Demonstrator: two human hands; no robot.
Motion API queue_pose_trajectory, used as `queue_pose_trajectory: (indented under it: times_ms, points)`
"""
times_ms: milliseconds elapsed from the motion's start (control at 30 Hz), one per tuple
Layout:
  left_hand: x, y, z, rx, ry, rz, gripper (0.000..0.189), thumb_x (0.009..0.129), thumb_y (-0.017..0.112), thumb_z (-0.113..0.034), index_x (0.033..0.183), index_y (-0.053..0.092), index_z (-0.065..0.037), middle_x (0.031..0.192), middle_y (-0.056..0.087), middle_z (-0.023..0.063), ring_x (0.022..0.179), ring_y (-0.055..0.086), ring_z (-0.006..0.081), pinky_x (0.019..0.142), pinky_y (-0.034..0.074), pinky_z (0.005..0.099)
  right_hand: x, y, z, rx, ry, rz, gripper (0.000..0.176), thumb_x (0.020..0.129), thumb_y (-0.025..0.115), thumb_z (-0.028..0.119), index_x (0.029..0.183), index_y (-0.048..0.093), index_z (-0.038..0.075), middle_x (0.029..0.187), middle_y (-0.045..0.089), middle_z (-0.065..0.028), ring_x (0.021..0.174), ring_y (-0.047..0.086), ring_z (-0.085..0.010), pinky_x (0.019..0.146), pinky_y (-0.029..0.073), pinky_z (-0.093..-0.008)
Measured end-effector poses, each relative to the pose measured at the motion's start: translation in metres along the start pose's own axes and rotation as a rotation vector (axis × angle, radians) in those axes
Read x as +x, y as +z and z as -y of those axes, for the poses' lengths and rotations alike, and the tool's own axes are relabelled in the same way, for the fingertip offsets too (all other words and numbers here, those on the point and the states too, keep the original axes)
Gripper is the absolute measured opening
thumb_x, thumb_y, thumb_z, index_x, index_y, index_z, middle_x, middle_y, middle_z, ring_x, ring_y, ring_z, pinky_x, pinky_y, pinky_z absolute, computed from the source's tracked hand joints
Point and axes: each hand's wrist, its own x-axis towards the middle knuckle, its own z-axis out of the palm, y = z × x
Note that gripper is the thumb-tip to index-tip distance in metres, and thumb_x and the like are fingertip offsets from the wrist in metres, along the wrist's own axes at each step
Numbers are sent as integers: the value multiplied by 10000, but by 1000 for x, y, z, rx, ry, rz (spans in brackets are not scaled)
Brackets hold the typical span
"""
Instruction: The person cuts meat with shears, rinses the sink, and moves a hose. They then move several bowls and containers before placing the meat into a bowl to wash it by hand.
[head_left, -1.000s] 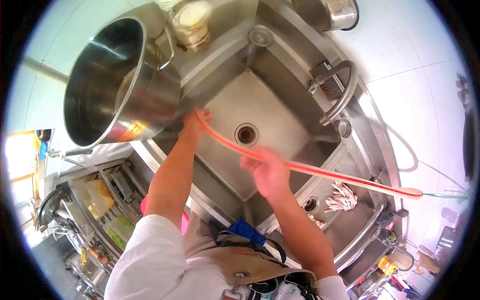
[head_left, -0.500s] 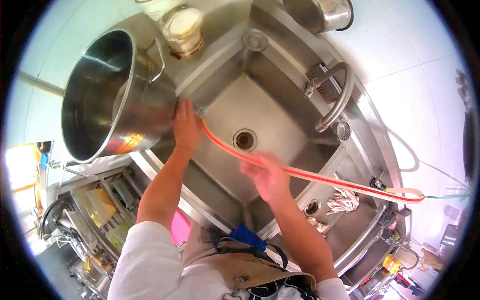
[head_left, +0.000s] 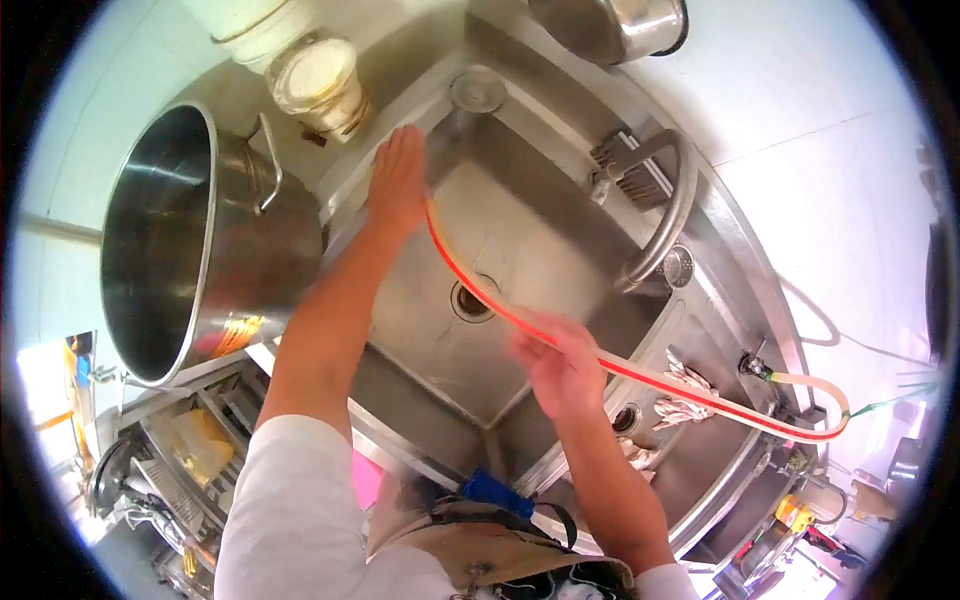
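A pale hose point(head_left: 690, 398) with a red stripe runs across the steel sink point(head_left: 490, 220) from a small tap point(head_left: 752, 364) at the right. My left hand point(head_left: 398, 190) is over the far left part of the sink, closed around the hose near its end; the hose tip is hidden by the hand. Farther along, my right hand point(head_left: 562, 368) is closed around the hose's middle, its fingers smeared by motion. The drain point(head_left: 472, 298) lies beneath the hose, between my hands.
A large steel pot point(head_left: 262, 250) lies tilted on the left, its mouth facing left. White tubs point(head_left: 318, 75) stand behind it. A curved faucet point(head_left: 680, 200) and brush point(head_left: 640, 175) are on the right ledge. White gloves point(head_left: 685, 395) lie in a smaller basin. Another pot point(head_left: 640, 28) is at the back.
My left hand has moved away from the pot's side, up and to the right, with the hose. My right hand has shifted slightly right and down. The view has shifted a little.
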Motion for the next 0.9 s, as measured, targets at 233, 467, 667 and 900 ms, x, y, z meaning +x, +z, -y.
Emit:
queue_pose_trajectory:
  times_ms: [233,467,667,900]
  points:
    - [47,11,25,-67,279,191,626,737,602,-115,1323,406,-11,1411,375,132,1322,326,290,1084,262,429,0,4,11,57,-50,32,235,866,532,167,1049,604,37,1077,631,-166,933,624,-279,851,497,-439]
    - [48,0,38,14,178,127,562,852,542,-267,1344,394,-38,1449,331,96,1338,299,278,1105,232,413,5,-5,-2,137,-57,14,211,873,537,170,1020,617,40,1038,646,-157,911,631,-277,841,498,-437]
    - [-30,-16,34,145,-132,267,655,873,520,-288,1417,259,-32,1485,256,108,1388,193,271,1127,172,419,-7,-10,1,81,-13,4,207,865,551,185,994,619,38,983,651,-142,879,626,-266,811,501,-423]
    - [-139,-29,17,279,-285,151,602,833,533,-157,1360,313,32,1444,267,227,1342,239,383,1099,218,431,-28,-33,-30,145,131,29,214,865,529,155,1000,620,16,982,654,-169,868,631,-288,792,513,-418]
